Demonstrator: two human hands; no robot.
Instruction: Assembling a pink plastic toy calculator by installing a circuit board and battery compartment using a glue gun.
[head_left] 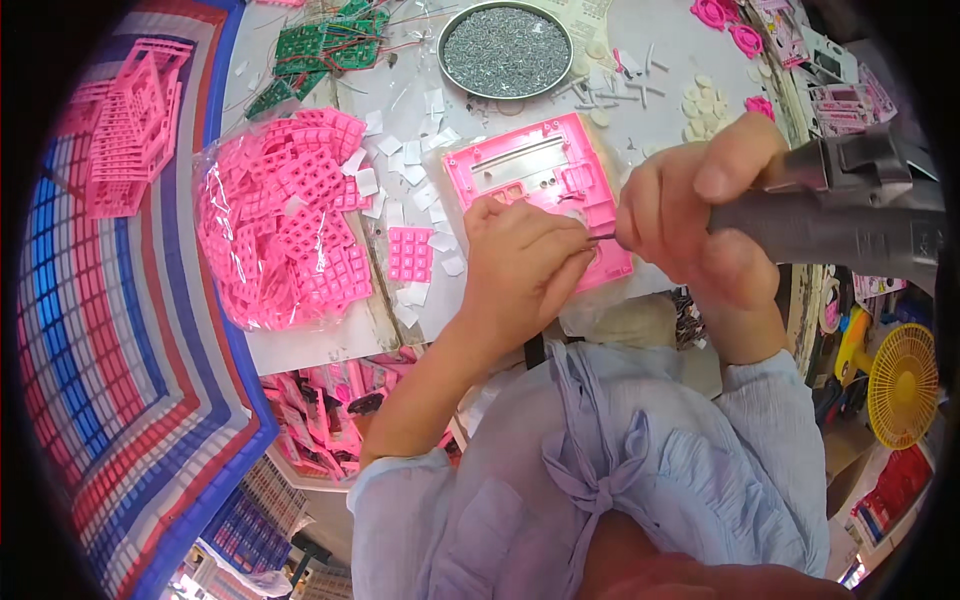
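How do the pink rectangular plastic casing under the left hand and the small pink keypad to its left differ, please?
The pink rectangular plastic casing is clearly larger than the small pink keypad. The casing shows a long, pale rectangular section, while the keypad shows a grid of keys. The left hand partly covers the casing, whereas neither hand covers the keypad. Both are pink and roughly rectangular.

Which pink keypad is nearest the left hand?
The lone keypad lying among small white squares, between the bagged heap and the left hand. It sits apart; the others are piled together in clear plastic.
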